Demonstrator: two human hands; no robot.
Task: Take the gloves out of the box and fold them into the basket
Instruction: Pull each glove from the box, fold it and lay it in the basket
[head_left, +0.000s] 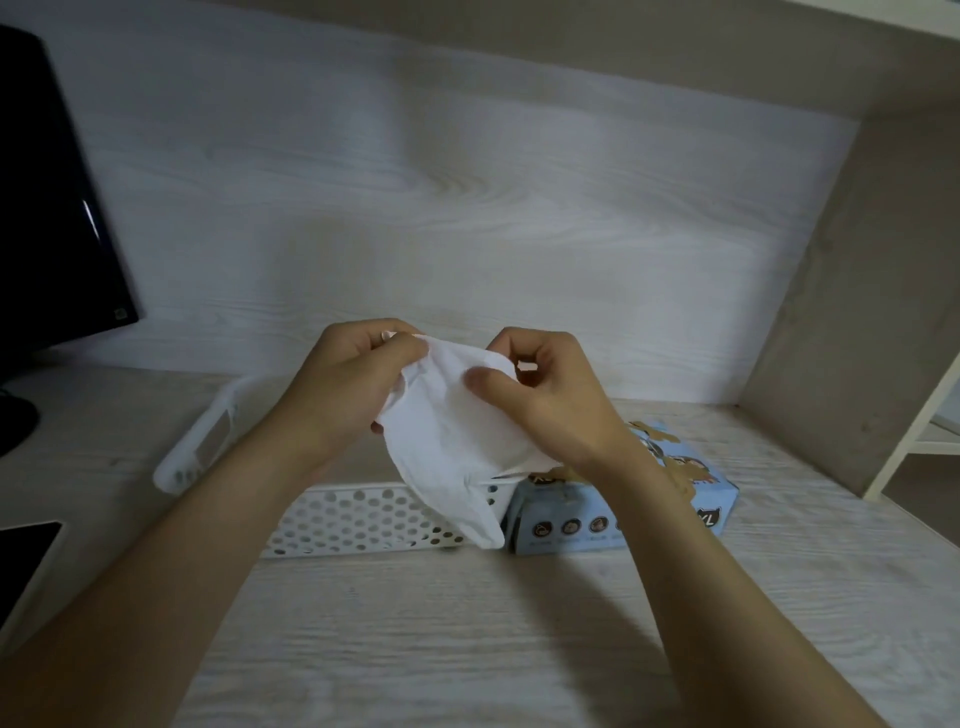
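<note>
Both hands hold one white glove (452, 447) up in the air above the desk. My left hand (348, 389) pinches its upper left edge. My right hand (545, 395) grips the upper right part, thumb pressed on the front. The glove hangs down in front of the white perforated basket (363, 519), which lies on the desk below my hands; its inside is mostly hidden by my arms. A light blue glove box (675, 499) with cartoon prints sits just right of the basket, partly covered by my right wrist.
A dark monitor (47, 208) stands at the back left on its base. A dark tablet or phone (26, 556) lies at the left edge. A wooden side panel (857, 312) closes the desk on the right. Pale wood desktop (467, 649) stretches in front.
</note>
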